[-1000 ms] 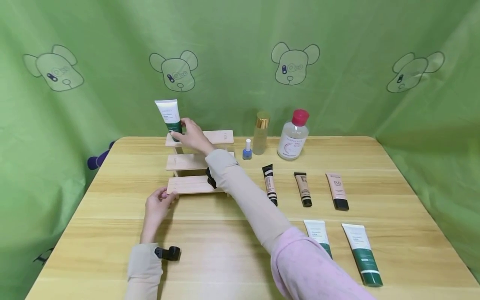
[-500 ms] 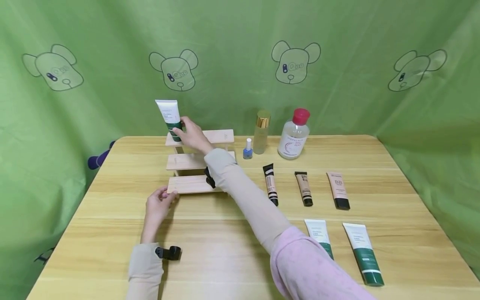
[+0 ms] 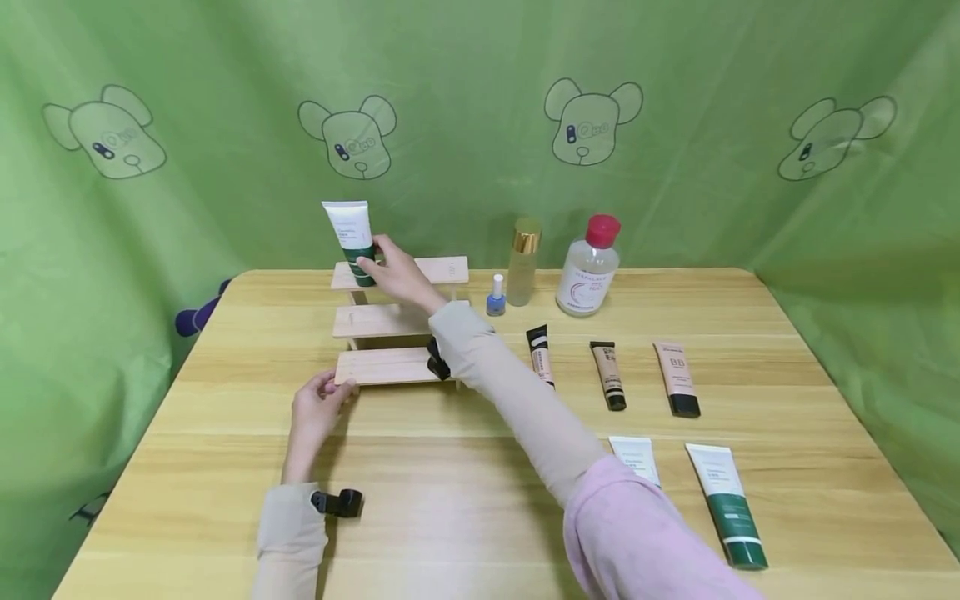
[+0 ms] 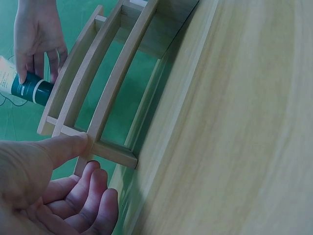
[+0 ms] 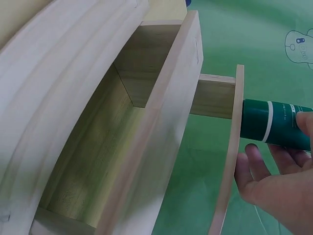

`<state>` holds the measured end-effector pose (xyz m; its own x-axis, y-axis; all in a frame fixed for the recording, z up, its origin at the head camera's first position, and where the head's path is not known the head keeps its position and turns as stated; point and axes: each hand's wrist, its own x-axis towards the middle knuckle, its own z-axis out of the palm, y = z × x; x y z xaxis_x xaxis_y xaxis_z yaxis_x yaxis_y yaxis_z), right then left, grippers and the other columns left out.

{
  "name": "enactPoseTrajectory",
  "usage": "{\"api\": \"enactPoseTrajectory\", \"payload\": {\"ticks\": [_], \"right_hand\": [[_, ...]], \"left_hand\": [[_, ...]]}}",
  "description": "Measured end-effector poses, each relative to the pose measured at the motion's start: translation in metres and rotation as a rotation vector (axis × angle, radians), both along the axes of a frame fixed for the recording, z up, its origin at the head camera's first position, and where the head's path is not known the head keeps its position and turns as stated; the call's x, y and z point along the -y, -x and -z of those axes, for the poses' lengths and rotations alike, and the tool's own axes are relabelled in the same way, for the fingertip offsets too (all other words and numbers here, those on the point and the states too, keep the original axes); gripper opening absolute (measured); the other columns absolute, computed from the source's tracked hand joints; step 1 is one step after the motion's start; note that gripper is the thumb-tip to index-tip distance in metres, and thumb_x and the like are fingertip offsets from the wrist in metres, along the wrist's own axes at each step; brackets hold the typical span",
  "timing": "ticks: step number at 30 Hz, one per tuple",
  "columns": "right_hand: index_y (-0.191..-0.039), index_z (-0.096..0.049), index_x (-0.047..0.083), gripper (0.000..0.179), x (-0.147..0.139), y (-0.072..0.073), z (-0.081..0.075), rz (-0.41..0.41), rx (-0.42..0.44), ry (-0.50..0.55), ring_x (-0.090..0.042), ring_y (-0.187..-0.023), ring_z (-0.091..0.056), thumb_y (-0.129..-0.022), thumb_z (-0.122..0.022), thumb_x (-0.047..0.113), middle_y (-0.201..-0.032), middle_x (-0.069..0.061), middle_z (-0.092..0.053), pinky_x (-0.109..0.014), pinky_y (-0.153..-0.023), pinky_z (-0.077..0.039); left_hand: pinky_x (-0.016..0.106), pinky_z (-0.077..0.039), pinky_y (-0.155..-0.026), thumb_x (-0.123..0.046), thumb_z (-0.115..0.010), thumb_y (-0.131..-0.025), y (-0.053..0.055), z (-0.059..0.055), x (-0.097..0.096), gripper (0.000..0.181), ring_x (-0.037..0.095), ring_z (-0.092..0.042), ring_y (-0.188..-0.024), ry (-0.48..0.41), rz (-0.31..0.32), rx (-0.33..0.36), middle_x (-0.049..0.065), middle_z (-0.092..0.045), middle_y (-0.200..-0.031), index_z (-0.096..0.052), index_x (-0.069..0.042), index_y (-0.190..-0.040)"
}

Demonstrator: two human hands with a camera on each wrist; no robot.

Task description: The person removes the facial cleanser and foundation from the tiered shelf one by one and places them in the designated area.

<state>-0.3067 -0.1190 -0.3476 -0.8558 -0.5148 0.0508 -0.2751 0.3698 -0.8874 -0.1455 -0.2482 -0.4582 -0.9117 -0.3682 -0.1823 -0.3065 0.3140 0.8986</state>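
A three-tier wooden display rack stands at the back left of the table in the head view. My right hand grips a white and green squeeze tube, upright with its cap end down at the left part of the top tier. In the right wrist view the green cap meets the top board. At the rack's front left corner, my left hand pinches the lowest board. The left wrist view shows its thumb on one side of the board's end and curled fingers on the other.
Right of the rack stand a blue nail polish bottle, a gold-capped bottle and a red-capped bottle. Several tubes lie at the right, including a pink BB tube and a green-white tube. A green curtain hangs behind.
My right hand and the squeeze tube have shifted a little to the right along the top tier. The left hand has kept its hold on the rack's corner.
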Motion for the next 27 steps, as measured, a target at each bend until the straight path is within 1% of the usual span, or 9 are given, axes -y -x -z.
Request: {"api": "enactPoseTrajectory", "payload": {"ticks": [3, 7, 10, 11, 14, 18, 22, 25, 27], "right_hand": [[-0.139, -0.037, 0.004, 0.044, -0.006, 0.000, -0.001, 0.000, 0.014, 0.018, -0.026, -0.114, -0.055, -0.101, -0.048, 0.022, -0.132, -0.015, -0.050, -0.031, -0.092, -0.049], [-0.139, -0.037, 0.005, 0.043, -0.015, -0.002, -0.002, 0.000, 0.048, 0.058, -0.025, -0.112, -0.055, -0.101, -0.048, 0.022, -0.131, -0.014, -0.051, -0.030, -0.091, -0.049], [-0.138, -0.038, 0.005, 0.043, -0.022, -0.005, -0.003, -0.006, 0.078, 0.091, -0.025, -0.114, -0.055, -0.100, -0.048, 0.021, -0.132, -0.014, -0.050, -0.030, -0.094, -0.048], [-0.138, -0.038, 0.005, 0.043, -0.025, -0.006, -0.003, -0.010, 0.085, 0.104, -0.025, -0.114, -0.055, -0.100, -0.049, 0.020, -0.132, -0.014, -0.050, -0.031, -0.095, -0.048], [-0.139, -0.037, 0.006, 0.043, -0.034, -0.010, -0.001, -0.022, 0.092, 0.116, -0.025, -0.115, -0.054, -0.100, -0.049, 0.022, -0.132, -0.013, -0.049, -0.032, -0.098, -0.046], [-0.140, -0.036, 0.007, 0.044, -0.046, -0.015, 0.001, -0.033, 0.105, 0.134, -0.025, -0.117, -0.054, -0.100, -0.048, 0.024, -0.132, -0.012, -0.049, -0.033, -0.097, -0.047], [-0.139, -0.036, 0.005, 0.043, -0.056, -0.022, 0.005, -0.046, 0.133, 0.178, -0.027, -0.116, -0.054, -0.101, -0.048, 0.021, -0.130, -0.015, -0.049, -0.039, -0.096, -0.048], [-0.139, -0.035, 0.004, 0.043, -0.063, -0.027, 0.007, -0.053, 0.158, 0.210, -0.029, -0.116, -0.054, -0.101, -0.047, 0.019, -0.129, -0.016, -0.048, -0.043, -0.095, -0.049], [-0.140, -0.035, 0.004, 0.043, -0.068, -0.032, 0.007, -0.059, 0.175, 0.230, -0.029, -0.117, -0.053, -0.101, -0.047, 0.018, -0.129, -0.017, -0.048, -0.042, -0.094, -0.050]], "left_hand": [[0.017, -0.048, -0.060, -0.024, -0.063, -0.092, 0.000, 0.000, -0.001, 0.054, 0.013, -0.058, -0.073, -0.010, -0.001, -0.017, 0.014, -0.060, -0.097, -0.047, 0.008, -0.132], [0.018, -0.049, -0.060, -0.025, -0.066, -0.091, -0.001, -0.001, -0.002, 0.056, 0.012, -0.059, -0.071, -0.007, -0.012, -0.050, 0.014, -0.061, -0.093, -0.048, 0.012, -0.129], [0.018, -0.050, -0.062, -0.024, -0.065, -0.091, 0.000, -0.002, -0.001, 0.055, 0.013, -0.060, -0.072, -0.007, -0.013, -0.034, 0.015, -0.061, -0.096, -0.048, 0.011, -0.130], [0.018, -0.050, -0.064, -0.024, -0.063, -0.092, 0.000, -0.003, -0.001, 0.055, 0.012, -0.060, -0.074, -0.003, -0.006, -0.017, 0.016, -0.061, -0.099, -0.047, 0.009, -0.132], [0.018, -0.050, -0.063, -0.023, -0.062, -0.093, 0.001, -0.003, 0.000, 0.053, 0.012, -0.059, -0.074, 0.002, -0.005, 0.003, 0.016, -0.060, -0.101, -0.047, 0.008, -0.133], [0.017, -0.049, -0.061, -0.022, -0.061, -0.094, 0.001, -0.001, 0.000, 0.052, 0.011, -0.058, -0.073, 0.004, -0.006, 0.000, 0.014, -0.060, -0.099, -0.046, 0.008, -0.133], [0.017, -0.048, -0.059, -0.021, -0.061, -0.094, 0.001, -0.001, 0.000, 0.052, 0.012, -0.058, -0.073, -0.003, -0.003, 0.001, 0.013, -0.059, -0.098, -0.045, 0.009, -0.134], [0.017, -0.049, -0.060, -0.021, -0.061, -0.093, 0.001, -0.001, 0.000, 0.052, 0.012, -0.057, -0.073, -0.008, -0.004, 0.004, 0.013, -0.059, -0.098, -0.046, 0.008, -0.134], [0.017, -0.050, -0.061, -0.020, -0.061, -0.093, 0.001, -0.001, 0.000, 0.051, 0.012, -0.058, -0.074, -0.007, -0.004, 0.002, 0.013, -0.059, -0.098, -0.046, 0.008, -0.133]]}}
